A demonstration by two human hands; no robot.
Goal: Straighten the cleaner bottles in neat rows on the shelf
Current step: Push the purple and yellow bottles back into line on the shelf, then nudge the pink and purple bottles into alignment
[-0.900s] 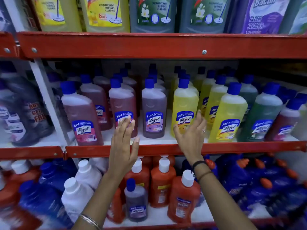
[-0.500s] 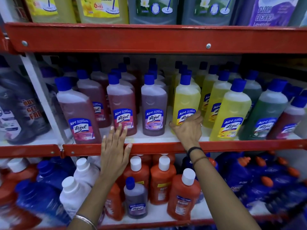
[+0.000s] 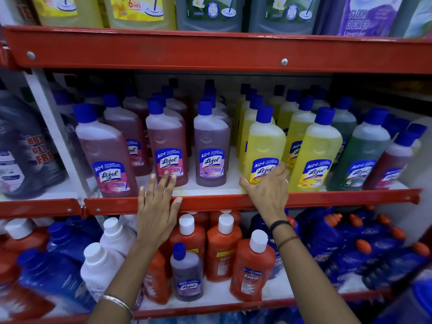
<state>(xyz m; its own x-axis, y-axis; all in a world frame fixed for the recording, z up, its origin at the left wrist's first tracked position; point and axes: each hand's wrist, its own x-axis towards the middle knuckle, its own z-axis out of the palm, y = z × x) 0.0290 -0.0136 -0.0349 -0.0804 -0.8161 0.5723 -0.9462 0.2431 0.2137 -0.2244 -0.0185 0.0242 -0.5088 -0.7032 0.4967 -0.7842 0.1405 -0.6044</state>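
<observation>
— Hands first: what are they doing?
— Right hand (image 3: 268, 192) grips the base of the front yellow bottle (image 3: 263, 148), which tilts at the middle shelf (image 3: 233, 202) edge. Left hand (image 3: 156, 206) lies flat, fingers spread, grasping nothing, its fingertips at the pink bottle (image 3: 169, 146).
— And the purple bottle (image 3: 210, 146)?
— Upright, at nine o'clock from the yellow one.

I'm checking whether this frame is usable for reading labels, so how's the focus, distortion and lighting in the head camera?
Head view: centre sharp, the Lizol label on the yellow bottle under the right hand is readable; wide-angle bends the red shelf rail and smears the edges, blurring the blue bottles lower right; the shelf's back rows sit in shadow; no strong glare.
</observation>
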